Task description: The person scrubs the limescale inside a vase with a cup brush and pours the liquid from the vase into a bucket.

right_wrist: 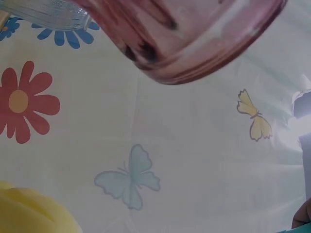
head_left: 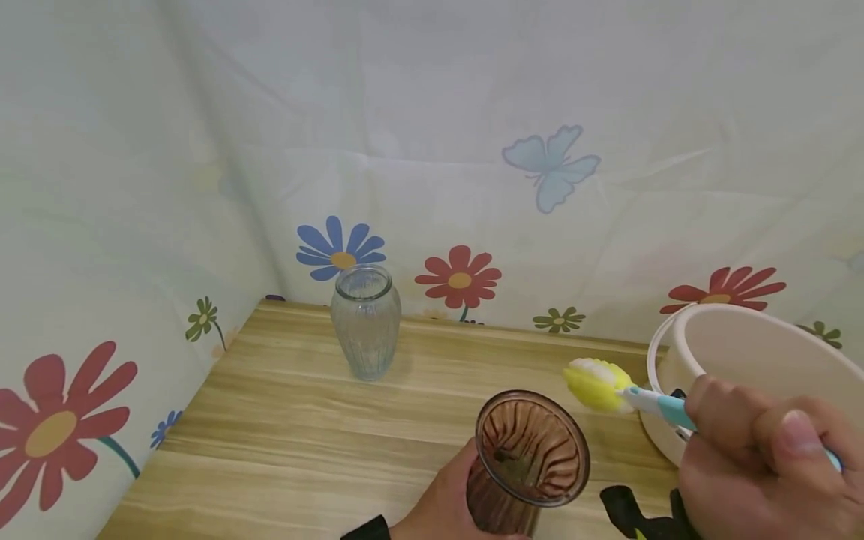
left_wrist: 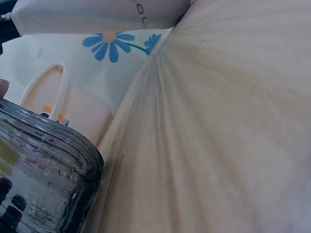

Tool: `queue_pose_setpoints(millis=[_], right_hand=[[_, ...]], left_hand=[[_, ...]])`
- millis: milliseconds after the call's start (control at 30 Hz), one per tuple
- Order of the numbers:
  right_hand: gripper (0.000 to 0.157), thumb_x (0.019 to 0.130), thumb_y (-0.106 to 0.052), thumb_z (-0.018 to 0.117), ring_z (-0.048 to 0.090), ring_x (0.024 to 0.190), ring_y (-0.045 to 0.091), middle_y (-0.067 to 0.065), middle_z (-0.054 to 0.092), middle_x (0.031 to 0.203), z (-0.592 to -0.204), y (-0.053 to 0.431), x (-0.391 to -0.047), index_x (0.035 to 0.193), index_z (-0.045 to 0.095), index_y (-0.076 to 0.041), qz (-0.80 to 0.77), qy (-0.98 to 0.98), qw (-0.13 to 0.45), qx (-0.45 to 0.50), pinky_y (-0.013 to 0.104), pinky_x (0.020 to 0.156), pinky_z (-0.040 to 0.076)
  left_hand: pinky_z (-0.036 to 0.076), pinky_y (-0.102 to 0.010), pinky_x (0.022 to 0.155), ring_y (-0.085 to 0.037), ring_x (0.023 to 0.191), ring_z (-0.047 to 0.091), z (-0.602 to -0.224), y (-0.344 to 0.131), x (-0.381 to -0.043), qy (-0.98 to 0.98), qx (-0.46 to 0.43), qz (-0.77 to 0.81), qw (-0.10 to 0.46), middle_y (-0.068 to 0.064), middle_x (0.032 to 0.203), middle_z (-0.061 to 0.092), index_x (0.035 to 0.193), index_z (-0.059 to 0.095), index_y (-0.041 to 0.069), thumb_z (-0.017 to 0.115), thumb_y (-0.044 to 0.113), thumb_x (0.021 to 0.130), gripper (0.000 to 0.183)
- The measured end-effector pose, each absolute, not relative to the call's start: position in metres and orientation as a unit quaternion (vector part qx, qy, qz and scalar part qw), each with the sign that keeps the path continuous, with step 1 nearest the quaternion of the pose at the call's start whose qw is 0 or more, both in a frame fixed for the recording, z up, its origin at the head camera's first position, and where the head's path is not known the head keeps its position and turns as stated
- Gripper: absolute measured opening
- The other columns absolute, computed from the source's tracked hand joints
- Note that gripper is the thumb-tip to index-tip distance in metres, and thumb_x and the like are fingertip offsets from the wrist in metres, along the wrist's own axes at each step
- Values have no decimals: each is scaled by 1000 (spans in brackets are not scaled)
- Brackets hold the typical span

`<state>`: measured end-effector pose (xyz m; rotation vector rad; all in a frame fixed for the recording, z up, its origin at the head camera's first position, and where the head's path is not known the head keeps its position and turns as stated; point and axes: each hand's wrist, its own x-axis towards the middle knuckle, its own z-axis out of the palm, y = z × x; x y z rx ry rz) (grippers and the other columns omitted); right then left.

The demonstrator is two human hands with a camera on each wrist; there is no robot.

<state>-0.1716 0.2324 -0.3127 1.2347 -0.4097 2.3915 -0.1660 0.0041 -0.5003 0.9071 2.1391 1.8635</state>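
Note:
In the head view my left hand (head_left: 442,491) grips a brownish, ribbed glass vase (head_left: 533,450), its flared mouth tilted up toward the camera. The right hand (head_left: 763,457) holds a sponge bottle brush (head_left: 655,401) by its blue and white handle. The brush's yellow and white sponge head is to the right of the vase's mouth, apart from it. Water drops cling to the thick glass base (left_wrist: 48,170) in the left wrist view. Seen from the right wrist, the vase's rim (right_wrist: 194,53) is above the yellow sponge (right_wrist: 36,211).
A clear glass vase (head_left: 367,330) stands upright near the back of the wooden table (head_left: 283,420). At the right is a pale bucket (head_left: 776,345) with a handle, partly behind my right hand. A flower-printed sheet (head_left: 432,97) hangs behind the table.

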Motion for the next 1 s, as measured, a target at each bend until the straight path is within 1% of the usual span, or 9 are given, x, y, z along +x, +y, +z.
queue_pose_setpoints(millis=[67, 233, 267, 333, 500, 633, 767, 1000], right_hand=[[37, 86, 18, 29, 20, 62, 13, 0, 17, 62, -310, 227, -177, 59, 18, -5, 855, -147, 236, 438, 25, 63, 17], [44, 81, 20, 32, 18, 59, 10, -2, 13, 60, -311, 209, -199, 57, 10, -8, 801, -214, 403, 389, 20, 59, 17], [44, 82, 20, 32, 18, 59, 9, -1, 13, 60, -311, 206, -202, 57, 10, -8, 793, -231, 410, 386, 19, 58, 16], [44, 85, 19, 33, 18, 57, 9, 0, 15, 59, -311, 201, -206, 56, 12, -7, 788, -254, 414, 377, 19, 56, 14], [44, 90, 18, 30, 17, 56, 8, 1, 15, 59, -320, 200, -215, 58, 12, -6, 787, -296, 390, 374, 19, 54, 12], [46, 94, 14, 33, 17, 54, 9, 1, 16, 58, -330, 204, -223, 56, 14, -5, 783, -327, 377, 370, 21, 52, 11], [47, 95, 11, 36, 18, 52, 9, 1, 18, 56, -338, 205, -228, 54, 18, -3, 776, -355, 380, 356, 20, 51, 10], [44, 96, 9, 34, 19, 52, 12, 3, 19, 57, -348, 205, -236, 55, 20, -1, 774, -381, 368, 348, 22, 52, 8]], left_hand=[[45, -34, 116, -11, 143, 48, -501, 4, -166, 711, 301, 629, 88, 7, 160, 45, 162, 22, 34, 84, 26, 88, 98], [44, -35, 117, -13, 144, 48, -500, 5, -167, 708, 309, 630, 80, 6, 161, 43, 163, 21, 33, 84, 27, 88, 99], [44, -35, 117, -13, 144, 47, -500, 5, -167, 709, 310, 629, 79, 7, 161, 43, 163, 21, 34, 84, 27, 87, 99], [44, -35, 117, -13, 145, 47, -500, 5, -167, 711, 312, 626, 73, 7, 161, 43, 163, 21, 33, 85, 27, 87, 99], [44, -35, 117, -13, 144, 48, -500, 5, -167, 708, 315, 628, 72, 7, 160, 44, 162, 23, 33, 84, 28, 87, 97], [44, -35, 117, -13, 143, 48, -501, 5, -168, 705, 322, 628, 69, 6, 159, 45, 162, 24, 32, 83, 29, 88, 94], [44, -35, 116, -13, 143, 48, -501, 5, -169, 709, 324, 623, 65, 5, 159, 45, 162, 25, 31, 83, 29, 88, 94], [43, -34, 117, -12, 143, 48, -499, 4, -169, 709, 323, 623, 67, 5, 158, 46, 160, 26, 32, 83, 27, 87, 94]])
